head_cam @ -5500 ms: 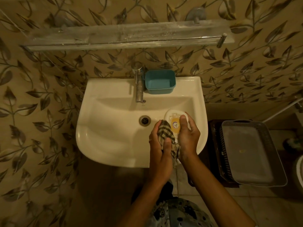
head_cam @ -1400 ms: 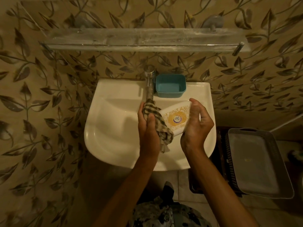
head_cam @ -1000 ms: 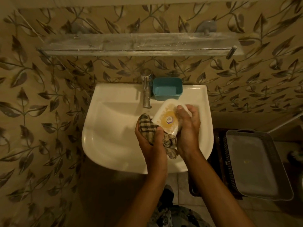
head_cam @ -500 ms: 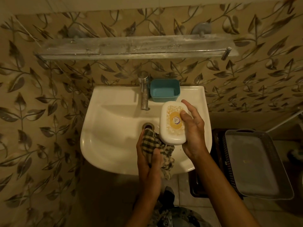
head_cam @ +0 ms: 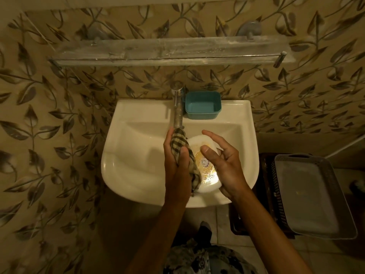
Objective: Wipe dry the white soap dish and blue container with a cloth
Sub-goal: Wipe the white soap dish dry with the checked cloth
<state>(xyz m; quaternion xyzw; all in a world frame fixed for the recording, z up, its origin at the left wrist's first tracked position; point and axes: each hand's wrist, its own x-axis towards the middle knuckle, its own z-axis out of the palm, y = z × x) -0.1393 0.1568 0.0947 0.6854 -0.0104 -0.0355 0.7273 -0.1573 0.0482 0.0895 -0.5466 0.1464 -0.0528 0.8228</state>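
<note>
The white soap dish (head_cam: 207, 176), with a gold pattern on its face, is held above the sink bowl. My right hand (head_cam: 223, 163) grips its right side, thumb on the face and index finger lifted. My left hand (head_cam: 177, 155) is closed around a checked cloth (head_cam: 182, 149) and presses it along the dish's left side. The cloth's tail hangs down past the dish. The blue container (head_cam: 203, 107) stands open and upright on the sink's back ledge, right of the tap, apart from both hands.
The white sink (head_cam: 138, 151) is fixed to a leaf-patterned wall, with a metal tap (head_cam: 177, 107) at the back centre. A glass shelf (head_cam: 167, 51) runs above. A grey plastic tray (head_cam: 310, 196) rests on dark baskets to the right.
The soap dish has come down from an upright hold to lie lower over the bowl. My left hand has risen with the cloth and now presses it along the dish's left side.
</note>
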